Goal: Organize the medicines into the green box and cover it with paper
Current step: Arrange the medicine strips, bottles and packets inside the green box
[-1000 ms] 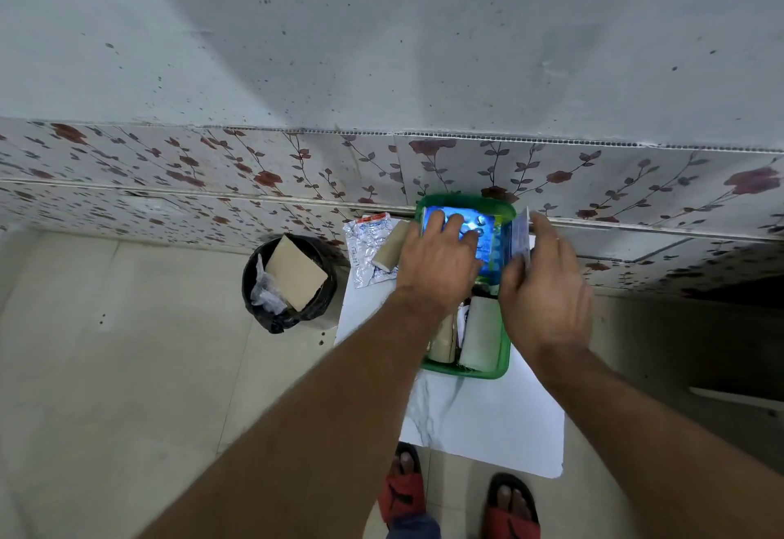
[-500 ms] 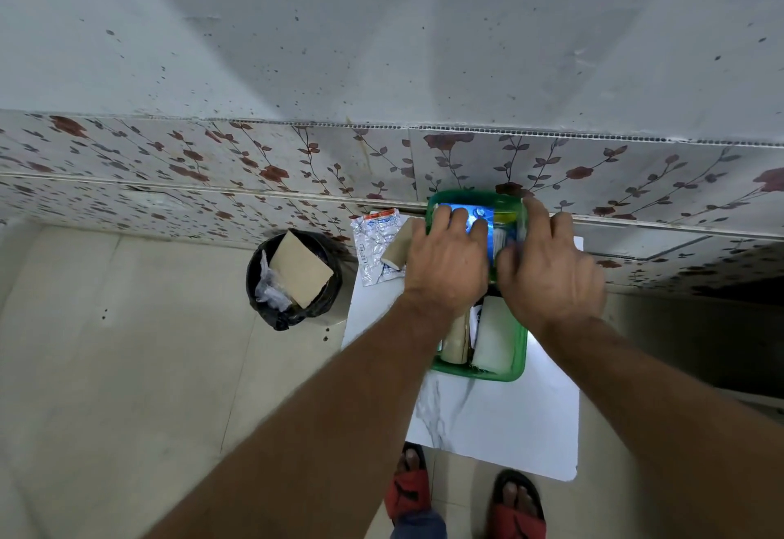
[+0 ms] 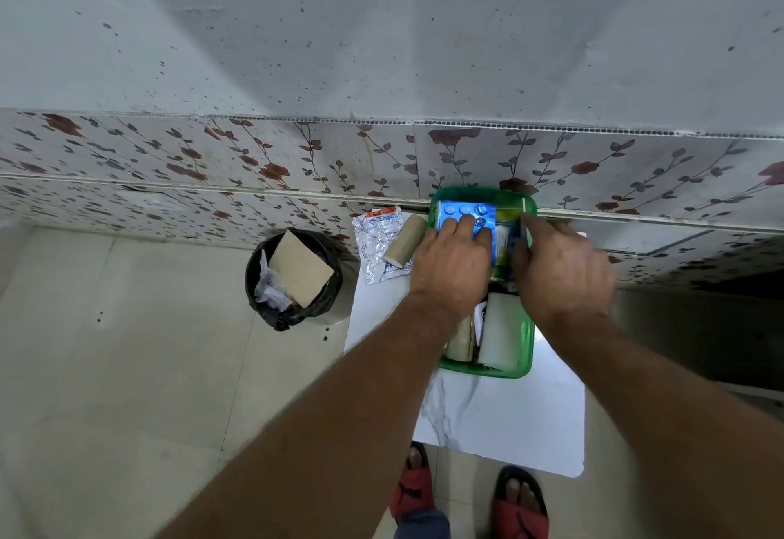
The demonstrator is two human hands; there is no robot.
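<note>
While our left hand [image 3: 452, 269] presses flat, fingers spread, on the blue pill strip [image 3: 464, 216] in the green box [image 3: 526, 358], our right hand [image 3: 560, 273] pinches a packet beside it at centre right of the frame.

The left hand [image 3: 452, 269] covers the middle of the green box [image 3: 526, 352], hiding the near edge of the blue strip [image 3: 466, 212]. The right hand [image 3: 562, 271] is motion-blurred; whatever its fingers pinch is too hidden to name. Print on the foil strip [image 3: 375, 241] is too small to read. Both forearms and the sandals [image 3: 519, 515] run off the bottom edge.
</note>
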